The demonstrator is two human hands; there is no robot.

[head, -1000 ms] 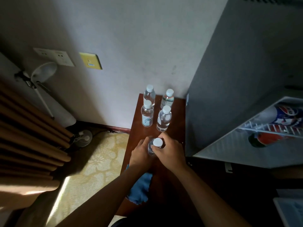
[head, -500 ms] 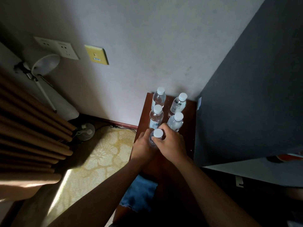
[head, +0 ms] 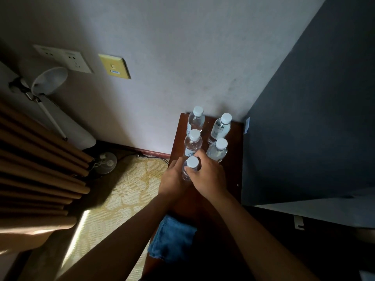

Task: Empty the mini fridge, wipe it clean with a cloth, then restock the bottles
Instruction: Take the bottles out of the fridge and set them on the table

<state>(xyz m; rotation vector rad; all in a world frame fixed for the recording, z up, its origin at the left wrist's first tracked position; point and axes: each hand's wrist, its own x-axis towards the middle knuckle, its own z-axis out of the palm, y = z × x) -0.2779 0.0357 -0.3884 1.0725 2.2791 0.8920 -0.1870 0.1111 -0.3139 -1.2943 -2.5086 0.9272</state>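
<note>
A small water bottle (head: 190,168) with a white cap is clasped between both hands: the left hand (head: 173,179) is curled round its left side and the right hand (head: 209,175) is wrapped over its right side, fingers closed on the body just below the cap. The bottle is held upright, at or just above the dark wooden surface (head: 231,179); whether its base is touching cannot be told, since it is hidden by the hands. Just beyond the fingers four more bottles (head: 217,152) are stood in two rows toward the wall. Below the wrists, near the front edge of the surface, a blue cloth (head: 172,238) is draped. To the right of the right hand the grey side of the mini fridge (head: 304,128) is seen, with its open door lower right; the interior is out of view. The emptying step appears to be in hand, with this bottle being added to the group. Next, the bottle would need to be stood clear of its neighbours, released without toppling them, and the fridge checked for remaining items before the cloth is taken up.
</note>
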